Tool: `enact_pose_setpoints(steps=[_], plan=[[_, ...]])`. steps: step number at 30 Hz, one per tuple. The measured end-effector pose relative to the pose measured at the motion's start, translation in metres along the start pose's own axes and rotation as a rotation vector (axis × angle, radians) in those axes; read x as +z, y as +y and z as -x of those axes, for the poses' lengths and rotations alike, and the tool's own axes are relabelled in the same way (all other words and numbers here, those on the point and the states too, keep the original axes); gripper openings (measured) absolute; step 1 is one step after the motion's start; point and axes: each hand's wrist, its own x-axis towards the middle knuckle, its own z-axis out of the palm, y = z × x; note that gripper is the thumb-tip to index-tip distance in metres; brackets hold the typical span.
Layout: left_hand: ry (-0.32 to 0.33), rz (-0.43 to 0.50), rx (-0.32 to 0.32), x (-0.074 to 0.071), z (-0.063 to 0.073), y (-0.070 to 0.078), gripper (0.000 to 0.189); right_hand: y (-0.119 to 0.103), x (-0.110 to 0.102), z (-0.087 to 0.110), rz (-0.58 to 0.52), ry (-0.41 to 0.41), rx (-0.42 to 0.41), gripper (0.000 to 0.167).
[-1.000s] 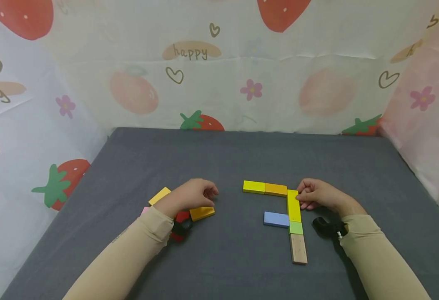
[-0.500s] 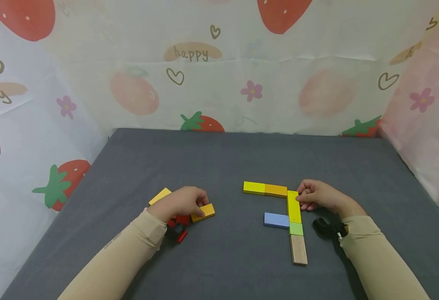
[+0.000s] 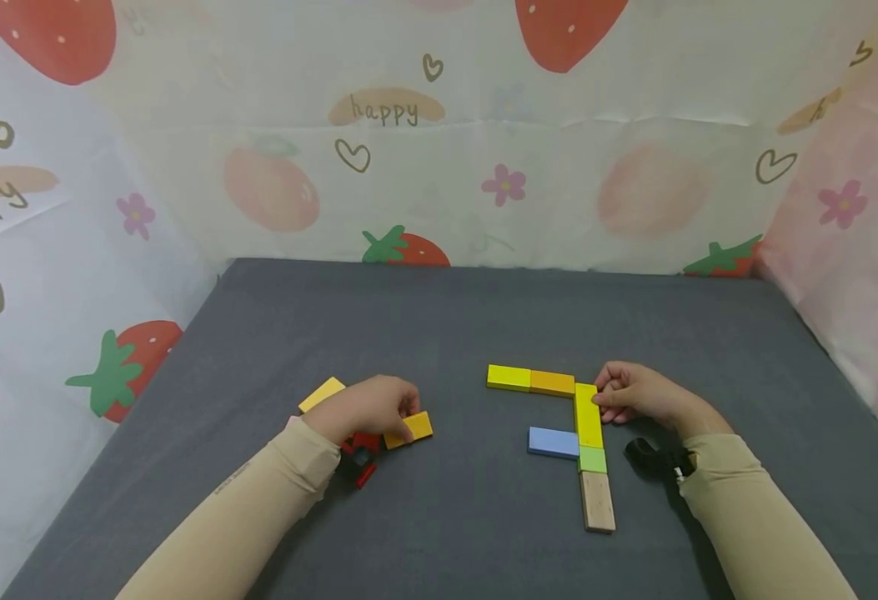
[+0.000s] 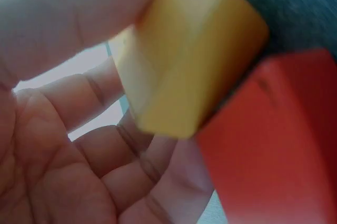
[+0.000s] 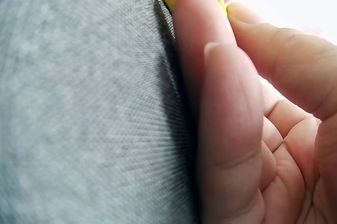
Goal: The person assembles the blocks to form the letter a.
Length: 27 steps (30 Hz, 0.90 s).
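And on the left, beside the red blocks (image 3: 366,442), the left hand (image 3: 369,407) had a golden block (image 3: 419,426) pinched between thumb and fingers, probably with its outer end left free for control; then, across the worktop (image 3: 423,321), a yellow block (image 3: 509,378), an orange block (image 3: 553,383) and, nearer, a blue block (image 3: 554,442); and there, curled fingers and thumb of the right hand (image 3: 637,393) held the long yellow block (image 3: 588,421) by its right edge, perhaps steadying it above the green block (image 3: 592,460) and wooden block (image 3: 598,503).
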Motion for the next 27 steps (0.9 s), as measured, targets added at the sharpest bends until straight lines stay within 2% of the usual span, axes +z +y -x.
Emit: enact_pose_setpoints(steps=[5,12,21,27], plan=[[-0.007,-0.041,0.036,0.000,-0.004,0.003,0.012,0.001,0.000,-0.001,-0.002,-0.005,-0.004,0.026],[0.000,-0.051,0.077,-0.003,-0.011,0.010,0.015,0.001,0.000,0.000,0.004,-0.002,-0.012,0.027],[-0.003,-0.028,0.127,-0.003,-0.019,0.029,0.003,0.002,-0.001,0.000,0.000,-0.011,-0.025,0.027],[-0.029,-0.018,0.158,0.000,-0.028,0.044,0.007,0.002,0.000,0.000,-0.002,-0.011,-0.027,0.027]])
